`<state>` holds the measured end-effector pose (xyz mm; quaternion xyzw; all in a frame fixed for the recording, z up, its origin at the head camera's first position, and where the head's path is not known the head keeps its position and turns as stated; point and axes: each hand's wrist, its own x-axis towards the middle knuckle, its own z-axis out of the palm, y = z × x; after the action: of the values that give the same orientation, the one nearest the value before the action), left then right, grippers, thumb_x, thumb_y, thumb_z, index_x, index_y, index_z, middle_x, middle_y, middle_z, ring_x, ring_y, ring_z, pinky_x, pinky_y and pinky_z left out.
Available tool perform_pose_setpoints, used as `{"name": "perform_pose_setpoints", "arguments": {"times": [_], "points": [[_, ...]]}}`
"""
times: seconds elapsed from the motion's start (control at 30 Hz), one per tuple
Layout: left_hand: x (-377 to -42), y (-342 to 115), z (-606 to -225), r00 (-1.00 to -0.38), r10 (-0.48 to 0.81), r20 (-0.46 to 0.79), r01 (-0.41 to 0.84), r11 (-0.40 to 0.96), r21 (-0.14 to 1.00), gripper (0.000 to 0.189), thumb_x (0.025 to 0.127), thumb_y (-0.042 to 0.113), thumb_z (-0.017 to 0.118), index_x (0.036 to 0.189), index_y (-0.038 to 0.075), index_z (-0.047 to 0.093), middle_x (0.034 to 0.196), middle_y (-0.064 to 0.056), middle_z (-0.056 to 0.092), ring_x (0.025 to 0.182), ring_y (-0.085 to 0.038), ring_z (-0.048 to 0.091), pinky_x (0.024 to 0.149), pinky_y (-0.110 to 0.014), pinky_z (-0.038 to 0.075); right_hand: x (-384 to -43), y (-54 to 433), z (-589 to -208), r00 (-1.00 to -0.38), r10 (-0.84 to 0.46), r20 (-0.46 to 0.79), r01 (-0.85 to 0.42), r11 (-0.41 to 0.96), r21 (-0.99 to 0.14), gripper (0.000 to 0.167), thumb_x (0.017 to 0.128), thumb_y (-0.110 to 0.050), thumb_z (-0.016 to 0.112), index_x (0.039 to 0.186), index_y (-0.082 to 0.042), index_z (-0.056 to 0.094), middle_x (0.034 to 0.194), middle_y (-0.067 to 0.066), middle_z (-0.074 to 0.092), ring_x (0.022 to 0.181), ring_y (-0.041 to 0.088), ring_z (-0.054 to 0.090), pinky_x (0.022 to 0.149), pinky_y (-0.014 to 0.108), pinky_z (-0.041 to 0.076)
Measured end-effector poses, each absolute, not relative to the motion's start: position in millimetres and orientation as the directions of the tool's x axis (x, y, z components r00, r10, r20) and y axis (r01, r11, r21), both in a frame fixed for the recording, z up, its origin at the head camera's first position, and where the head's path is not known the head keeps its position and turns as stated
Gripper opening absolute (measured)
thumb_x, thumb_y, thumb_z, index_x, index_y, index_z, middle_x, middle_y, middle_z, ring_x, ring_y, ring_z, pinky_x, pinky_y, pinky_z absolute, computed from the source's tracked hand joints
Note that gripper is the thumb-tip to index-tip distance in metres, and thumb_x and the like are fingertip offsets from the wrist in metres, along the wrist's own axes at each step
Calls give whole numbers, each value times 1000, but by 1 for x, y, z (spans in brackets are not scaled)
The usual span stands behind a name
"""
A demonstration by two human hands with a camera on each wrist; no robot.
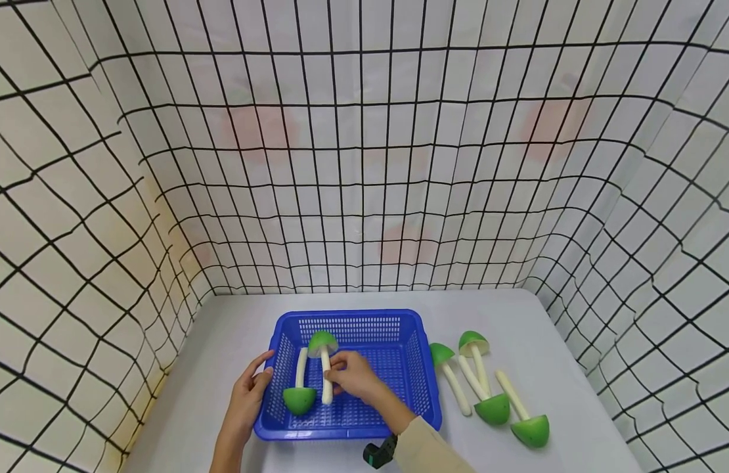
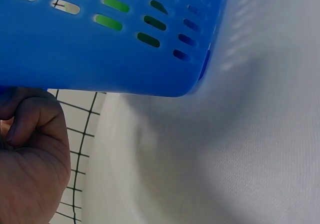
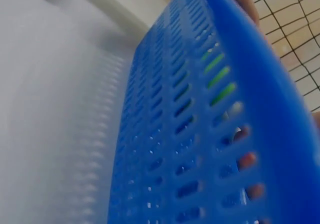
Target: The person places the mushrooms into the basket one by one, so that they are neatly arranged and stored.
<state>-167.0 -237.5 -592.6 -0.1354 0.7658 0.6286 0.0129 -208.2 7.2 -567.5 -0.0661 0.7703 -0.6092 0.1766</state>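
Note:
In the head view my right hand pinches the white stem of a green-capped toy mushroom over the left half of a blue plastic basket. Its cap points away from me. Just left of it, a second toy mushroom lies in the basket, cap toward me. My left hand holds the basket's left rim. Curled fingers show right under the rim in the left wrist view. The right wrist view shows mostly the slotted basket wall; the right hand is largely hidden behind it.
Several more green-capped mushrooms lie on the white table right of the basket, the nearest one close by its right wall. Black wire grid over pale cloth encloses the back and sides. A black strap device sits on the right wrist.

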Motion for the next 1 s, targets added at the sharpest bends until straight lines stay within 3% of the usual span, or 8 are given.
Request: {"name": "perform_pose_setpoints", "arguments": {"times": [0.2, 0.43, 0.77, 1.0], "points": [[-166, -238, -592, -961, -186, -205, -237, 168, 957, 44, 108, 38, 53, 151, 32, 50, 121, -21, 67, 98, -25, 64, 78, -27, 55, -207, 2, -572, -931, -301, -207, 128, 261, -957, 27, 91, -2, 72, 114, 11, 65, 95, 13, 69, 80, 34, 73, 69, 47, 63], [-166, -238, -591, -958, -187, -216, -247, 165, 955, 45, 108, 38, 53, 152, 33, 49, 122, -21, 66, 99, -26, 64, 78, -28, 55, -206, -3, -579, -929, -289, -232, 139, 310, -941, 23, 89, -2, 74, 108, 8, 66, 88, 9, 69, 73, 22, 71, 67, 44, 63], [-170, -237, -589, -963, -186, -196, -230, 182, 956, 44, 109, 38, 52, 152, 32, 48, 117, -21, 65, 96, -24, 62, 77, -27, 54, -208, -6, -578, -925, -312, -218, 104, 344, -933, 20, 86, 4, 73, 104, 9, 65, 81, 8, 69, 66, 18, 68, 61, 36, 62], [-166, -238, -590, -956, -189, -223, -256, 173, 951, 45, 109, 36, 51, 153, 31, 47, 124, -21, 66, 98, -24, 64, 78, -28, 56, -204, -7, -584, -924, -326, -197, 63, 380, -923, 20, 84, 6, 73, 102, 10, 66, 80, 6, 69, 63, 14, 66, 54, 28, 57]]}}
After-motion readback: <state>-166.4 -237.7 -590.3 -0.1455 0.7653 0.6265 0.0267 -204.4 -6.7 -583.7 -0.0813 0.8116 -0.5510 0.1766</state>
